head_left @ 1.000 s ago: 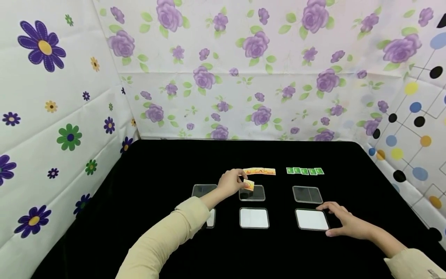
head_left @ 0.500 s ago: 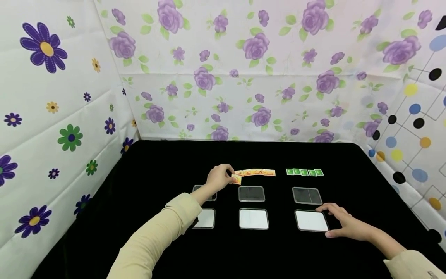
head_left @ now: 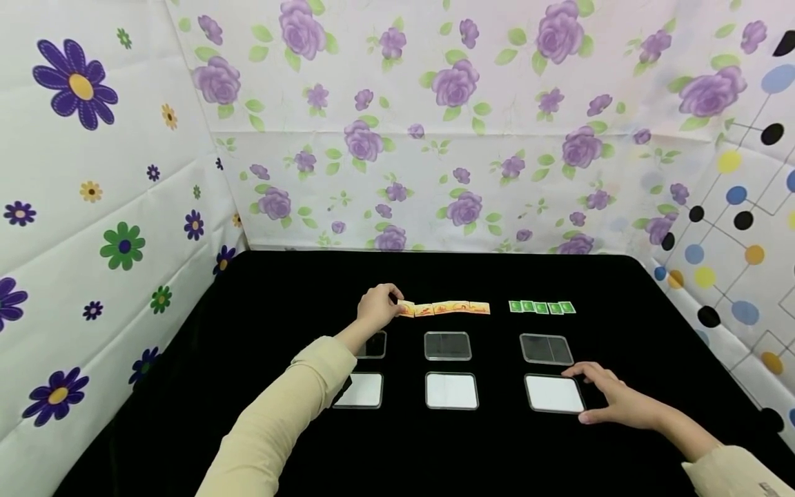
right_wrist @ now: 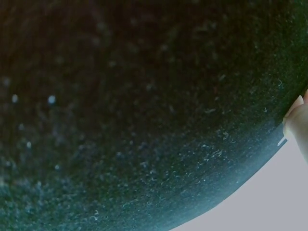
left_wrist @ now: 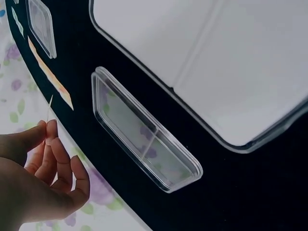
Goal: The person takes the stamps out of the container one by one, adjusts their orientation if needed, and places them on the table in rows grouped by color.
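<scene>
In the head view my left hand (head_left: 376, 307) pinches a small orange-and-yellow paper card (head_left: 406, 308) between thumb and fingertips, at the left end of a row of similar orange cards (head_left: 452, 308). The left wrist view shows the pinched card (left_wrist: 50, 107) edge-on, tilted up. Whether it touches the table is hard to tell. My right hand (head_left: 615, 399) rests with loosely bent fingers at the right side of a white-filled clear case (head_left: 555, 393), index finger and thumb near its corners. Only a thumb tip (right_wrist: 296, 118) shows in the right wrist view.
Two more white-filled cases (head_left: 451, 391) (head_left: 363, 391) lie to the left. Behind them sit three clear cases, the middle one (head_left: 448, 346) and right one (head_left: 546, 349) fully seen. Several green cards (head_left: 542, 308) form a row at the back right on the black cloth (head_left: 298, 290).
My left hand has moved leftward and slightly back with the orange card, from above the middle clear case to the left end of the orange row. My right hand has stayed put.
</scene>
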The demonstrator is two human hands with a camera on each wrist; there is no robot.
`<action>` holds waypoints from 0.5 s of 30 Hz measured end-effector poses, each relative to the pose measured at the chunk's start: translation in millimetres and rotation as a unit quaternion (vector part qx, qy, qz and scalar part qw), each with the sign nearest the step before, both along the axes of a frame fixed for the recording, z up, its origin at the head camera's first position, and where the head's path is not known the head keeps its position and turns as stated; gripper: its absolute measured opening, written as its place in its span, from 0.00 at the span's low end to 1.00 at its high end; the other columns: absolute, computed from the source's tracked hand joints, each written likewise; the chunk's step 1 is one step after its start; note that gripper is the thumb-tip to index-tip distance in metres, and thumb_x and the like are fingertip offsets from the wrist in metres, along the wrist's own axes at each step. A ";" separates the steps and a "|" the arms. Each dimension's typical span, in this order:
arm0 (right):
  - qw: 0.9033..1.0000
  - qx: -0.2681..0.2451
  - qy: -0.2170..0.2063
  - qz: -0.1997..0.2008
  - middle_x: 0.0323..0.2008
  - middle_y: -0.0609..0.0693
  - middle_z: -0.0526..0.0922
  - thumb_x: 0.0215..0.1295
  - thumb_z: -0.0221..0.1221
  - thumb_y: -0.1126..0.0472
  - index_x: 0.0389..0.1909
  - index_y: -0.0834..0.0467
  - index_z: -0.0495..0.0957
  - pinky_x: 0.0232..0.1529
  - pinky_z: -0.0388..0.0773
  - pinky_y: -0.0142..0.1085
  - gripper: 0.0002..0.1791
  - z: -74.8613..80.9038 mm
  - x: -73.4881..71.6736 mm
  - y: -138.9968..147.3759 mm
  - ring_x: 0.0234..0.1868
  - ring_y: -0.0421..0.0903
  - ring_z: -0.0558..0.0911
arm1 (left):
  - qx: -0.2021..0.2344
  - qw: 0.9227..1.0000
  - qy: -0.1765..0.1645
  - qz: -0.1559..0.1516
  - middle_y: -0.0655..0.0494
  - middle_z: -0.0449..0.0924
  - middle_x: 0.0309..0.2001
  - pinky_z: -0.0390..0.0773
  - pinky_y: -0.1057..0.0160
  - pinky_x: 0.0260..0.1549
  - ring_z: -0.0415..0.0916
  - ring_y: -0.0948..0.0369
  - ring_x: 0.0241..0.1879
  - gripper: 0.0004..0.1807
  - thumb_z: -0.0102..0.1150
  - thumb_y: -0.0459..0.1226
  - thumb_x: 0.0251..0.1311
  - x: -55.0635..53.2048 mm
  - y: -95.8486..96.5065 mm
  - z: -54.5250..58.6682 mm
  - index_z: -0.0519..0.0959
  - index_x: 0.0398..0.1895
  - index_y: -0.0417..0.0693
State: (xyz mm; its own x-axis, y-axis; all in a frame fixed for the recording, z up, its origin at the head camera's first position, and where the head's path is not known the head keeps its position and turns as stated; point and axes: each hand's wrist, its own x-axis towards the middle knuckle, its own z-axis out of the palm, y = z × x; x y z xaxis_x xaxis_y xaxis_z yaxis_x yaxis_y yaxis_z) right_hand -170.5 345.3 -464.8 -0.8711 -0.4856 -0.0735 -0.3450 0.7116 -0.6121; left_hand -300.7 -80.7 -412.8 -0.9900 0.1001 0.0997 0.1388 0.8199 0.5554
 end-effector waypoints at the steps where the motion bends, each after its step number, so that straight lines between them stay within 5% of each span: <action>1: 1.000 0.002 0.001 -0.001 0.59 0.62 0.63 0.48 0.68 0.49 0.59 0.55 0.63 0.41 0.64 0.48 0.39 -0.2 0.0 0.3 0.55 0.60 0.65 | 0.002 1.000 -0.004 0.001 0.53 0.84 0.26 0.76 0.59 0.31 0.80 0.60 0.25 0.09 0.67 0.38 0.53 -1.7 -0.5 -0.6 0.81 0.37 0.48; 7: 1.000 -0.005 -0.017 0.001 0.60 0.65 0.62 0.50 0.68 0.50 0.60 0.57 0.62 0.42 0.65 0.55 0.39 0.4 -0.9 1.1 0.55 0.63 0.66 | 0.014 0.999 -0.039 0.025 0.54 0.85 0.27 0.74 0.62 0.28 0.79 0.61 0.25 0.09 0.65 0.38 0.55 -8.5 -2.5 -8.8 0.81 0.39 0.48; 15: 1.000 -0.013 -0.025 0.007 0.60 0.66 0.61 0.50 0.68 0.50 0.60 0.58 0.61 0.42 0.64 0.60 0.39 0.1 -1.9 0.8 0.55 0.64 0.65 | -0.001 0.997 -0.041 0.064 0.51 0.84 0.32 0.77 0.56 0.33 0.79 0.55 0.30 0.09 0.67 0.39 0.53 -12.2 -1.7 -18.2 0.81 0.37 0.49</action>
